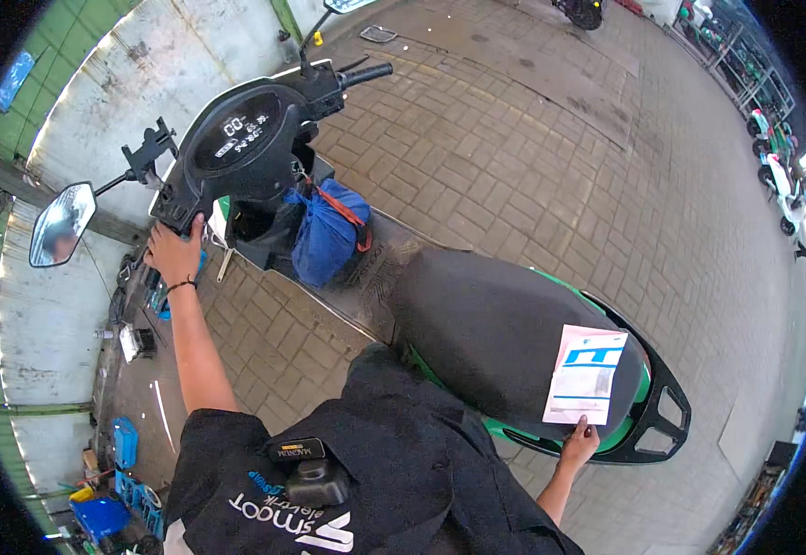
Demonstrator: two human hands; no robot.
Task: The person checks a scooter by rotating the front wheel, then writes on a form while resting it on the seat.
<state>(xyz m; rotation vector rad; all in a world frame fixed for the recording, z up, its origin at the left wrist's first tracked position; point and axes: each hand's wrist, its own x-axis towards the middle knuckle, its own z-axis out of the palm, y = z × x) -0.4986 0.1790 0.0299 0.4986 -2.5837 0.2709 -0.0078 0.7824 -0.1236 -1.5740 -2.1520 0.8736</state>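
Observation:
An electric scooter stands in front of me, its dark seat [477,305] stretching to the right and its lit dashboard [227,143] at the upper left. My left hand [175,252] is closed around the left handlebar grip, beside the switch housing [177,209]; the grip is mostly hidden under it. Between thumb and fingers, my right hand [579,446] pinches the lower edge of a folded pinkish-white paper [584,375] with blue bands. That paper lies over the rear of the seat, near the black grab rail [669,416].
A blue cloth bag [329,236] with a red strap hangs over the footboard. The left mirror [63,225] sticks out toward a white and green wall [51,342]. Blue tool cases [125,444] sit at lower left. Other scooters [782,185] are parked far right on paving [514,139].

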